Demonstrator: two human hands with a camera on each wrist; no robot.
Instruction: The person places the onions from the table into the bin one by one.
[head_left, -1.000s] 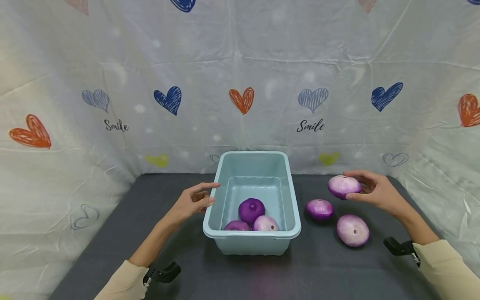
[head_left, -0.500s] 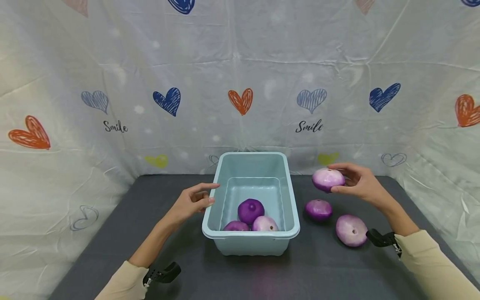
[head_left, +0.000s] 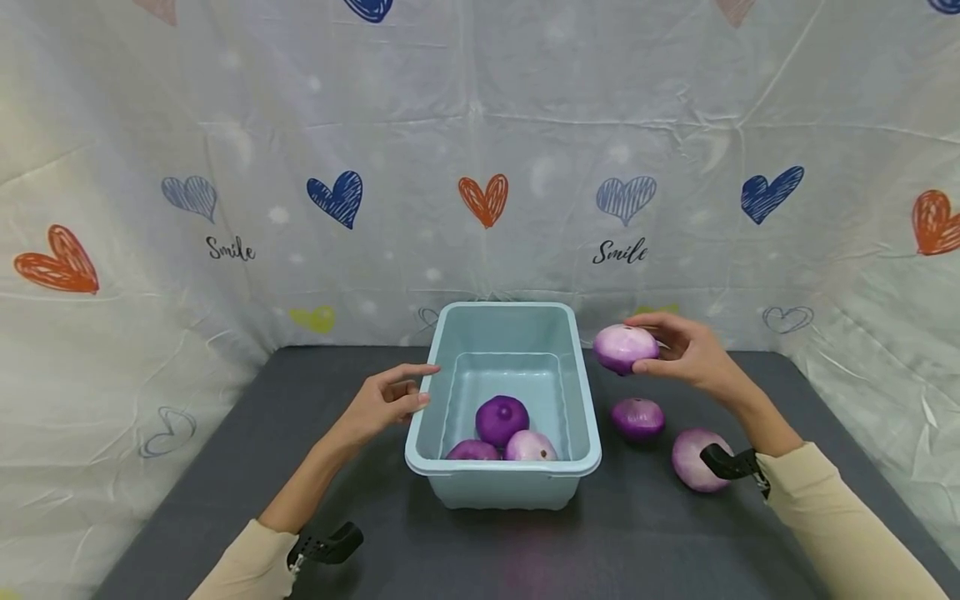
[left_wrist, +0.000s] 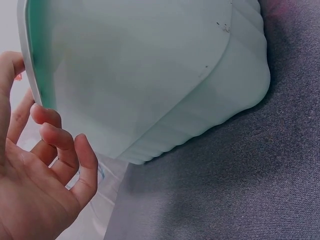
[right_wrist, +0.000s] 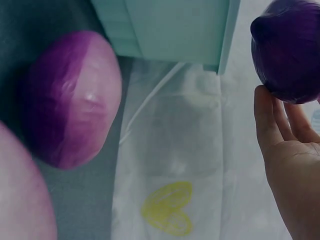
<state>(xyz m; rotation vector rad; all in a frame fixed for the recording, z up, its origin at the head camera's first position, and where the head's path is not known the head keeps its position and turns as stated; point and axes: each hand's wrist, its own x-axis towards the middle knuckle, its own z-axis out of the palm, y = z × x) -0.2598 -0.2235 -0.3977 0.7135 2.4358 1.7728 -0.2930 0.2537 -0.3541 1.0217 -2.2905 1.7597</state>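
My right hand (head_left: 690,354) holds a purple onion (head_left: 624,348) by thumb and fingers, raised just right of the pale blue bin (head_left: 504,487). In the right wrist view this onion (right_wrist: 290,52) shows its dark pointed end above the fingertips. My left hand (head_left: 386,404) is at the bin's left rim, index finger and thumb tips touching it. The left wrist view shows the other fingers (left_wrist: 65,150) loosely bent outside the bin wall (left_wrist: 135,75). Inside the bin's near end lie a dark purple onion (head_left: 502,421), a paler onion (head_left: 531,446) and a partly hidden onion (head_left: 474,451).
Two more onions lie on the dark table (head_left: 480,558) to the bin's right: a purple one (head_left: 637,418) and a paler one (head_left: 693,460), partly covered by the right wrist strap (head_left: 727,461). A white curtain (head_left: 405,125) with printed hearts hangs behind the table.
My right hand has carried its onion leftward and slightly up, from over the right side of the table to near the bin's right rim. The left hand stays at the rim.
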